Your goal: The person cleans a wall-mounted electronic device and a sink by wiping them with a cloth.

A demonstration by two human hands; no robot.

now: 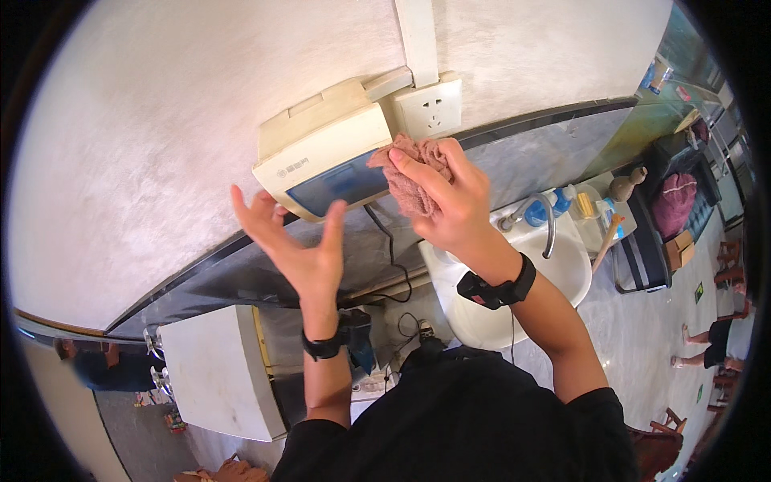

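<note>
My right hand grips a crumpled brownish-pink cloth at the right end of a cream plastic wall-mounted dispenser that has a blue translucent window. Below the dispenser's left end is my left hand, fingers spread and holding nothing; whether its fingertips touch the casing I cannot tell. To the right of the dispenser a white wall socket is fixed beneath vertical cable trunking. A black cable hangs below the dispenser.
A white washbasin with a curved metal tap stands at lower right, beside blue bottles and a wooden-handled tool. A white cabinet is at lower left. Other people are in the background at both sides.
</note>
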